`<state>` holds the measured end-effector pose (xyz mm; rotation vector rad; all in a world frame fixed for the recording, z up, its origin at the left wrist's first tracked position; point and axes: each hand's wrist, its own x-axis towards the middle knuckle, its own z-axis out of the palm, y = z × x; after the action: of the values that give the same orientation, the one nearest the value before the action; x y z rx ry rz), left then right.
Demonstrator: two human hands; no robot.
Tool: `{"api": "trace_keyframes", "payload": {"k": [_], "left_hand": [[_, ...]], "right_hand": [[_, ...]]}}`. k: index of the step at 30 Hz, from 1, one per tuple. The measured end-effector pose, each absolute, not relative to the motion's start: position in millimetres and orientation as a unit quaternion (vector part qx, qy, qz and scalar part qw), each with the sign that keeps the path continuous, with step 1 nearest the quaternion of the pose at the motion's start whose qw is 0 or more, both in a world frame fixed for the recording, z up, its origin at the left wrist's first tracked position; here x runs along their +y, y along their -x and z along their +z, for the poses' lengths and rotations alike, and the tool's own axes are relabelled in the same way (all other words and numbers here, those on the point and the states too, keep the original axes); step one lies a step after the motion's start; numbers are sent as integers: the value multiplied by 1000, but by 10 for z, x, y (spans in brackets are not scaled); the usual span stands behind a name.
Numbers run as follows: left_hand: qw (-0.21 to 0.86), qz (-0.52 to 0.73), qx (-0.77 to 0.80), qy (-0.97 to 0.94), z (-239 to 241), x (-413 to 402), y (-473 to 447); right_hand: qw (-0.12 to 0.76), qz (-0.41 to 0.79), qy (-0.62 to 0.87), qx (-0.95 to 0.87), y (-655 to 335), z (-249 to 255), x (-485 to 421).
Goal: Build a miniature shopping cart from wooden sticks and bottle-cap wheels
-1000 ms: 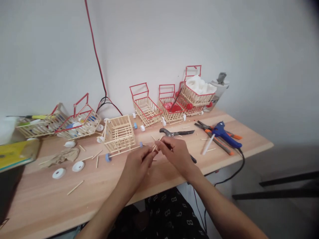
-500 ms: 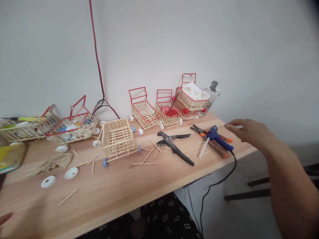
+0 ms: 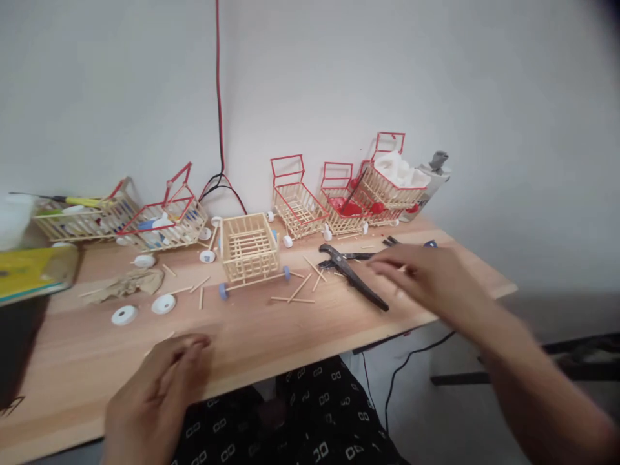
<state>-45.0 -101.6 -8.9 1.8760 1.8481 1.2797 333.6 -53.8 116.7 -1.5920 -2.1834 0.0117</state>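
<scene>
Relative to the unpainted cart point(image 3: 249, 255), the black pliers point(image 3: 359, 282) and several sticks point(image 3: 305, 300) lie to the right, so hold the right hand point(image 3: 426, 276), fingers narrow, clear of them, and the left hand point(image 3: 154, 387), fingers curled, at front left; whether either grips anything cannot be told.

The hands, together by the black pliers point(image 3: 357, 281) a second earlier, had parted. The left hand point(image 3: 157, 381) had come into fuller view well left of the pliers; the right hand point(image 3: 429, 278), previously farther right, hovered just right of them, hiding most of the glue gun point(image 3: 430, 244). Sticks point(image 3: 299, 289) formerly covered showed left of the pliers.
</scene>
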Motion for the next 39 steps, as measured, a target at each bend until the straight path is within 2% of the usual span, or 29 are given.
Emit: {"api": "trace_keyframes", "payload": {"k": [4, 7, 12, 17, 20, 24, 27, 31, 35, 39], "left_hand": [[128, 456, 555, -684, 174, -892, 66], [152, 458, 549, -682, 187, -865, 26], [252, 454, 562, -644, 116, -820, -52], [335, 434, 555, -626, 49, -735, -205], [339, 428, 544, -637, 32, -701, -244], [332, 412, 537, -657, 22, -704, -232], [315, 408, 531, -672, 17, -717, -229], [291, 416, 520, -687, 19, -710, -250], [278, 420, 519, -691, 16, -696, -253], [278, 414, 520, -693, -1, -702, -237]], "right_hand": [[167, 100, 515, -834, -2773, 643, -347], [130, 100, 519, -839, -2600, 406, -280], [67, 77, 555, -825, -2471, 305, -240], [43, 84, 568, -818, -2481, 276, -303], [64, 105, 569, -813, -2592, 297, -353], [152, 64, 627, -761, -2902, 367, -364], [115, 6, 727, -677, -3133, 375, -350], [40, 43, 749, -659, -3239, 285, -349], [81, 36, 733, -674, -3313, 295, -343], [153, 0, 717, -680, -3567, 522, -343]]}}
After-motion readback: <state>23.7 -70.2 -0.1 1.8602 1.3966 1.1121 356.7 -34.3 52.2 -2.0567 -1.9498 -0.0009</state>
